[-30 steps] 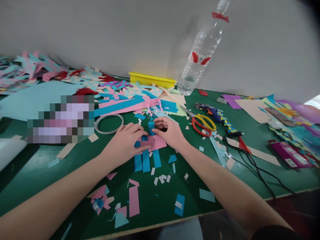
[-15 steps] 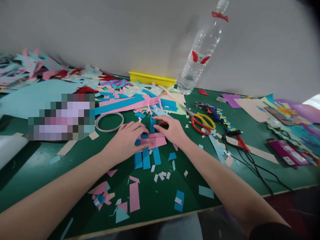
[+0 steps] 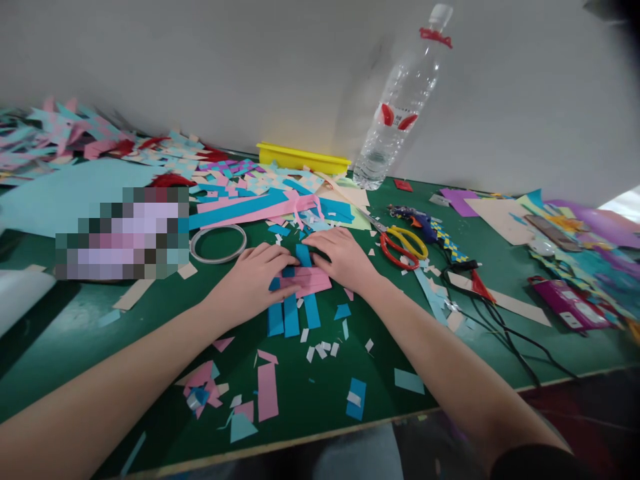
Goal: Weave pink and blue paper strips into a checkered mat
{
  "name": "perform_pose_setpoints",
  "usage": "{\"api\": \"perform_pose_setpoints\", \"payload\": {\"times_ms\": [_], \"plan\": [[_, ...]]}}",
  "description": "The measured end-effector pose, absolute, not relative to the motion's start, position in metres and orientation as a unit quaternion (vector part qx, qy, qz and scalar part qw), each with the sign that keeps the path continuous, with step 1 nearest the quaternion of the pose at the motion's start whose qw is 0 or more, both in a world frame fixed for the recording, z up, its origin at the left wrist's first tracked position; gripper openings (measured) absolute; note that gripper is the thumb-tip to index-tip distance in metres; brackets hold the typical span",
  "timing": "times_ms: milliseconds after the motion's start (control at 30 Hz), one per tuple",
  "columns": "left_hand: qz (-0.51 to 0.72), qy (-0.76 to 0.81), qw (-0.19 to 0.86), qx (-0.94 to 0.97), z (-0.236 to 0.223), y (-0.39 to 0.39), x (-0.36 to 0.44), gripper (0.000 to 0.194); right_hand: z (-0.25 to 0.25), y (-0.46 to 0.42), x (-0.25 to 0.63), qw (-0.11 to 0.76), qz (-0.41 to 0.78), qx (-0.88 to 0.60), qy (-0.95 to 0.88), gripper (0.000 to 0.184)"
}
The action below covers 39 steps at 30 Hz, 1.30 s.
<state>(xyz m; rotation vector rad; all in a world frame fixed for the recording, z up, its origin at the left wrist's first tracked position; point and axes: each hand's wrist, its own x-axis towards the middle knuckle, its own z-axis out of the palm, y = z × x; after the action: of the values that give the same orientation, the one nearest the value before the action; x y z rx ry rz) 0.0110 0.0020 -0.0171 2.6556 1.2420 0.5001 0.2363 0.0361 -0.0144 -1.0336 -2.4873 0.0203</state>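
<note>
Blue paper strips run under and over crosswise pink paper strips, forming a small woven piece on the table before me. My left hand rests on the left part of this piece, thumb apart from the fingers, pressing it down. Close by on the right is my right hand, its fingers bent and parted around the upper end of one blue strip. That strip lies across the pink ones. Part of the weave is hidden beneath my left fingers.
Red-and-yellow scissors lie right of my hands, a tape roll to the left. A plastic bottle leans against the wall by a yellow tray. Paper scraps litter the green table; dark cables trail at right.
My right hand has let the raised end of the blue strip down and loosened its fingers from it. My left hand keeps its place. The view has shifted slightly.
</note>
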Motion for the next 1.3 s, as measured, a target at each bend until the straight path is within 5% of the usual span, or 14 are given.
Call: {"api": "perform_pose_setpoints", "payload": {"times_ms": [300,667,967,1300], "plan": [[0.161,0.407,0.084,0.895,-0.015,0.002,0.011,0.032,-0.008,0.035,0.233,0.221,-0.061,-0.333,-0.914,0.041],[0.165,0.409,0.094,0.893,-0.018,0.003,0.010,0.033,-0.015,0.038,0.237,0.290,-0.009,-0.272,-0.918,0.025],[0.165,0.409,0.090,0.893,-0.019,0.003,0.009,0.033,-0.010,0.031,0.233,0.324,0.081,-0.294,-0.895,0.019],[0.168,0.408,0.094,0.892,-0.017,0.003,0.010,0.033,-0.004,0.027,0.231,0.344,0.331,-0.351,-0.805,0.014]]}}
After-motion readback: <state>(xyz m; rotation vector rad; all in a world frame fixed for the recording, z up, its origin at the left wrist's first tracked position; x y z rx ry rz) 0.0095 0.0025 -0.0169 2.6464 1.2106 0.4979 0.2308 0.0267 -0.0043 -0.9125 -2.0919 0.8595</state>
